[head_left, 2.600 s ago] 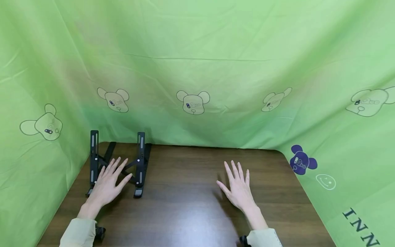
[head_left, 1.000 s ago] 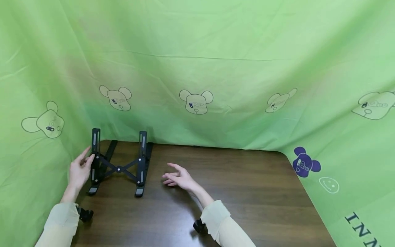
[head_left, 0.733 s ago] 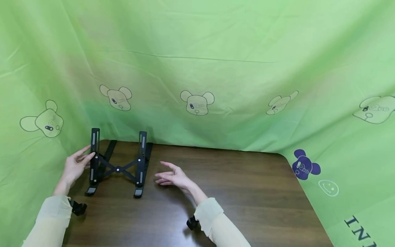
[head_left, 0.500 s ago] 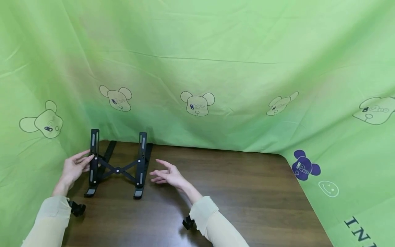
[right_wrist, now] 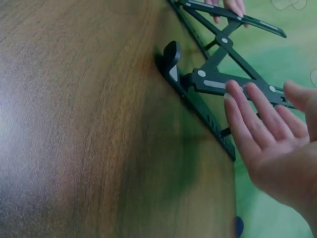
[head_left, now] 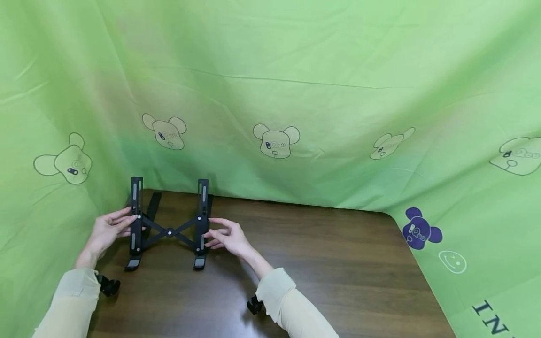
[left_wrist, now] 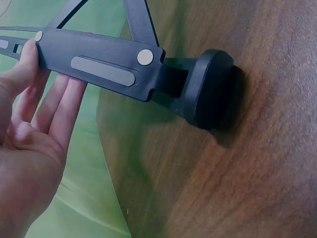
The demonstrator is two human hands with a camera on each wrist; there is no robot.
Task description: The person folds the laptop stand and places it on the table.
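Observation:
A black folding laptop stand (head_left: pixel 170 233) stands spread on the table, its crossed bars joining two raised side rails with grey pads. My left hand (head_left: pixel 107 230) pinches the left rail; in the left wrist view the thumb lies on the rail's face (left_wrist: pixel 99 54), with the other fingers behind it. At the right rail (head_left: pixel 202 234) is my right hand (head_left: pixel 232 240), fingers extended. The right wrist view shows this hand (right_wrist: pixel 277 148) with fairly straight fingers beside the rail; whether they touch it is unclear.
The brown wooden table (head_left: pixel 321 263) extends to the right. Green cloth (head_left: pixel 338 122) with printed bear heads surrounds its back and sides. A small black device (head_left: pixel 109 285) is on the left wrist, and another device (head_left: pixel 254 305) on the right.
My left hand has moved from over the stand to its left rail and taken hold of it. My right hand has come leftward from the table's right half to the other rail.

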